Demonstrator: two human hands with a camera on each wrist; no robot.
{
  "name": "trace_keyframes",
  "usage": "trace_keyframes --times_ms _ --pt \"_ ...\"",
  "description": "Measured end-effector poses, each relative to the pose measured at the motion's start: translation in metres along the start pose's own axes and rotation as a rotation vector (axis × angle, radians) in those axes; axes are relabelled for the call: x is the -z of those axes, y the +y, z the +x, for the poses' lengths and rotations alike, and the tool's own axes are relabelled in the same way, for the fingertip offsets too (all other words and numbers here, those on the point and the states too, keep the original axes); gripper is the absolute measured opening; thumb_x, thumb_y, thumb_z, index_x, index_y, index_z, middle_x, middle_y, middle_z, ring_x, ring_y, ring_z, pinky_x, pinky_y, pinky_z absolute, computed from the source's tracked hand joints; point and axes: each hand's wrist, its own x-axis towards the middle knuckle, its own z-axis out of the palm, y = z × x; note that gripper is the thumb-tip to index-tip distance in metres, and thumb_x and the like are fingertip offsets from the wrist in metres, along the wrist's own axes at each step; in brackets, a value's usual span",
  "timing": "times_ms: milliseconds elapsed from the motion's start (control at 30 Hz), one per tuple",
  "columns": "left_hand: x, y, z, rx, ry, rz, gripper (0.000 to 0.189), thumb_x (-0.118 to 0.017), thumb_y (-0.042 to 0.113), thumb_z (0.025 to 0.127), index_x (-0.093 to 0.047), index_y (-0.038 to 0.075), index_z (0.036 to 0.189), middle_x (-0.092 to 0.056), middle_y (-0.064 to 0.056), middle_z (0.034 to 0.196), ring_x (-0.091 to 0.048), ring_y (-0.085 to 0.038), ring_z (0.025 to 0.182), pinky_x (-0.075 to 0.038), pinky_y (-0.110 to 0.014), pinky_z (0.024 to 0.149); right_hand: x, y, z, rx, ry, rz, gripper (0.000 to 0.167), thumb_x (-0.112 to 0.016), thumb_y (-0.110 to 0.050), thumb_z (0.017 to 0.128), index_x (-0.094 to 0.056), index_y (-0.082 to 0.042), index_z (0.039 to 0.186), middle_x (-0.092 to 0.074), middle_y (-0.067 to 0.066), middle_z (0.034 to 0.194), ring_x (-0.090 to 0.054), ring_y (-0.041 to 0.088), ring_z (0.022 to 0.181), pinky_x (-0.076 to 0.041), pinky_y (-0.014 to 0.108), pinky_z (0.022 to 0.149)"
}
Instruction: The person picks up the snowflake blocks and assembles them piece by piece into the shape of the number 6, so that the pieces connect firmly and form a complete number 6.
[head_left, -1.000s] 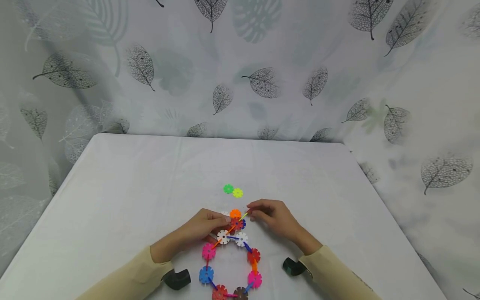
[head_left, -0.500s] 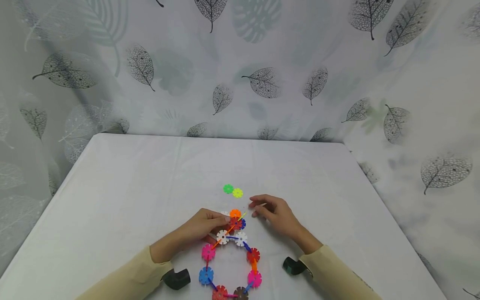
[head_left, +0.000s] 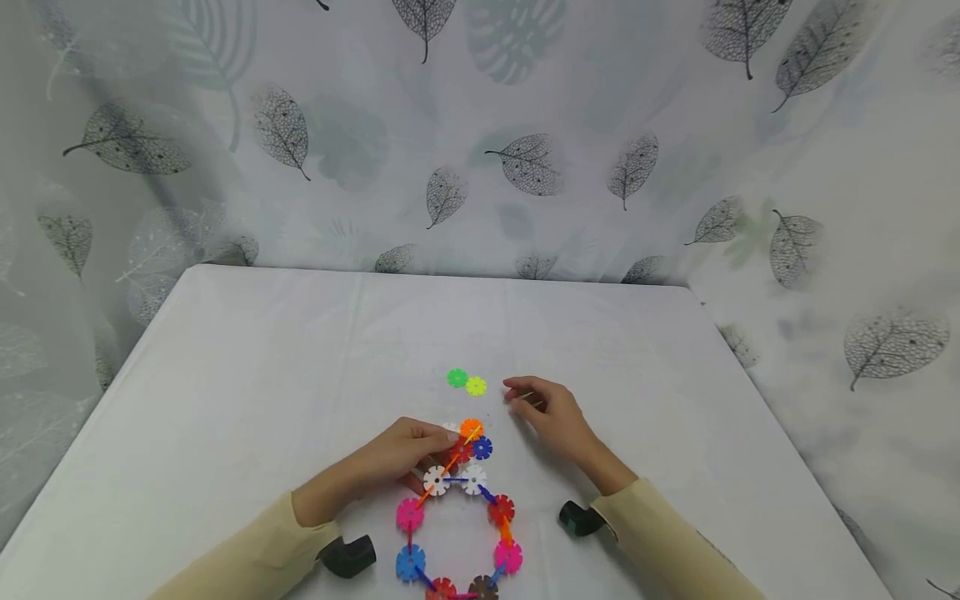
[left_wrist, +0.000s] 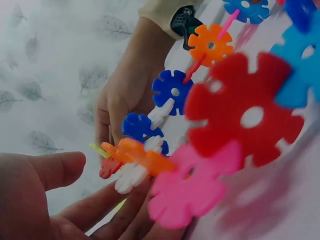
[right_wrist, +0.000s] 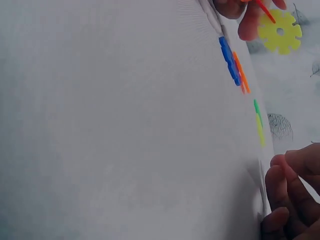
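Observation:
My left hand (head_left: 405, 450) pinches a red notched disc (head_left: 462, 451) at the far end of a ring of interlocked plastic snowflake discs. Pink (head_left: 410, 514), blue, brown, white and red discs make up the ring, joined edge to face. A yellow disc (right_wrist: 280, 31) slots into the held red one and stands edge-on in the head view. My right hand (head_left: 551, 417) hovers to the right of the ring, fingers loosely bent and holding nothing. In the left wrist view, part of the left hand's fingers is hidden behind the pink and white discs.
Loose green (head_left: 457, 378) and yellow (head_left: 476, 386) discs lie beyond the hands. Orange (head_left: 472, 429) and blue (head_left: 482, 447) discs, with a partly hidden white one, lie close by the left fingertips. White cloth covers the table (head_left: 262, 358); a leaf-print curtain hangs behind.
My right hand has let go of the yellow disc and drawn back up and right. The left hand has turned the red disc, and the ring's near-left side has shifted slightly left.

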Motion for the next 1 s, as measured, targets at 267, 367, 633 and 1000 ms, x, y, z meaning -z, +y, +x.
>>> trace_keyframes --times_ms 267,367,633,1000 --pt "0.015 0.010 -0.003 -0.013 -0.030 0.122 0.045 -0.060 0.044 0.100 -0.072 0.008 0.124 -0.072 -0.004 0.094 -0.067 -0.021 0.085 -0.059 -0.037 0.063 -0.003 -0.009 0.000 -0.030 -0.058 -0.094 0.022 -0.073 -0.011 0.093 -0.076 -0.014 0.115 -0.070 -0.007 0.099 -0.059 0.014 0.085 -0.053 0.028 0.078" --pt "0.018 0.013 -0.005 -0.011 -0.034 0.157 0.047 -0.063 0.045 0.099 -0.071 0.007 0.127 -0.072 -0.002 0.095 -0.067 -0.020 0.085 -0.059 -0.037 0.064 -0.005 -0.012 -0.002 -0.010 -0.118 -0.107 0.019 -0.075 -0.016 0.093 -0.076 -0.016 0.112 -0.069 -0.009 0.096 -0.058 0.014 0.084 -0.052 0.027 0.076" --pt "0.021 0.011 -0.004 -0.040 -0.021 0.185 0.049 -0.064 0.041 0.099 -0.067 0.006 0.133 -0.073 -0.001 0.099 -0.066 -0.020 0.085 -0.058 -0.036 0.066 -0.016 -0.018 0.001 0.076 -0.212 -0.244 0.028 -0.080 -0.032 0.089 -0.076 -0.020 0.114 -0.060 -0.012 0.088 -0.054 0.011 0.077 -0.050 0.025 0.065" --pt "0.018 0.008 -0.002 -0.056 -0.014 0.154 0.047 -0.063 0.038 0.100 -0.066 0.004 0.134 -0.073 -0.003 0.098 -0.067 -0.020 0.082 -0.058 -0.036 0.065 -0.019 -0.026 0.005 0.041 -0.203 -0.242 0.018 -0.083 -0.024 0.086 -0.074 -0.022 0.102 -0.063 -0.010 0.087 -0.055 0.013 0.078 -0.051 0.028 0.069"
